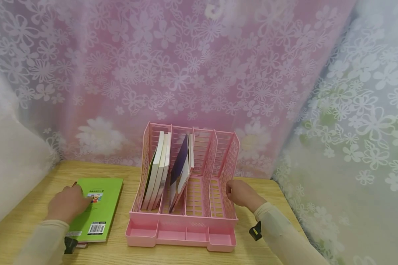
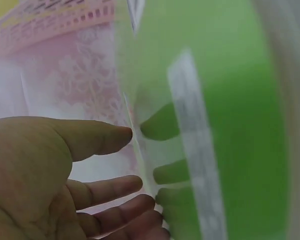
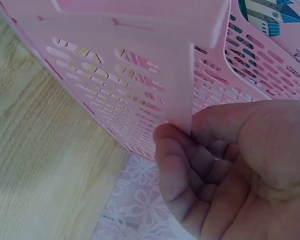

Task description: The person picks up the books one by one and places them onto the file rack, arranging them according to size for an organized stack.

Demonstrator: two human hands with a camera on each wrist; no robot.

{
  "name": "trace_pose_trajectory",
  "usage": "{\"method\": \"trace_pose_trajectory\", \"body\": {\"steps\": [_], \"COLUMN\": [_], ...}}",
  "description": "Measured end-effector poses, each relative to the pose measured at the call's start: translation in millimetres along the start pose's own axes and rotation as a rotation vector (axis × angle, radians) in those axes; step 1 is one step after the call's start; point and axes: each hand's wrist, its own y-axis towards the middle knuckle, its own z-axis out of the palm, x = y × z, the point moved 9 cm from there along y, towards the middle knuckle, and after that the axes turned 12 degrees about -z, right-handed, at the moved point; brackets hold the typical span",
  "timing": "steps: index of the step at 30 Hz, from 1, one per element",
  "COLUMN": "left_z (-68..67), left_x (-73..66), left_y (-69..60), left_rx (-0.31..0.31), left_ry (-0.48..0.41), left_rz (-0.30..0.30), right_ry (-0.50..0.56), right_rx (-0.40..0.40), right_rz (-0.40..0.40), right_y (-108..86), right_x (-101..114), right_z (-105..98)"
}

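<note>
A green book [image 1: 101, 213] lies back cover up on the table, left of a pink rack [image 1: 184, 219]. The left hand [image 1: 67, 202] is at the book's left edge; in the left wrist view the left hand [image 2: 105, 180] has thumb and fingers spread, tips at the edge of the glossy green cover [image 2: 245, 125]. At the rack's right side wall is the right hand [image 1: 243, 195]. In the right wrist view the right hand [image 3: 215, 170] pinches the edge of the pink side wall [image 3: 177, 90] between thumb and curled fingers.
White-paged books [image 1: 157, 173] lean in the rack's leftmost slot, and a dark-covered book [image 1: 180, 165] with others leans in the second. Below the slots runs a divided front tray [image 1: 172, 235]. A floral curtain [image 1: 185, 73] hangs behind the wooden table [image 1: 96, 167].
</note>
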Motion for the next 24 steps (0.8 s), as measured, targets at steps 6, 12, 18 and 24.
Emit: {"method": "trace_pose_trajectory", "body": {"steps": [6, 12, 18, 24], "left_z": [7.5, 13.8, 18.0, 23.4], "left_x": [-21.9, -40.8, -55.2, -62.2], "left_y": [-10.4, -16.1, -21.4, -22.3], "left_rx": [0.051, 0.054, 0.027, 0.017], "left_ry": [0.017, 0.083, 0.118, 0.145], "left_rz": [0.008, 0.028, 0.047, 0.059], "right_ry": [-0.021, -0.009, 0.083, 0.138], "right_rx": [-0.035, -0.071, -0.072, -0.017], "right_rz": [0.009, 0.023, 0.086, 0.19], "right_y": [0.8, -1.3, -4.9, -11.0], "right_x": [0, 0, -8, -19], "right_z": [1, -2, 2, 12]}}
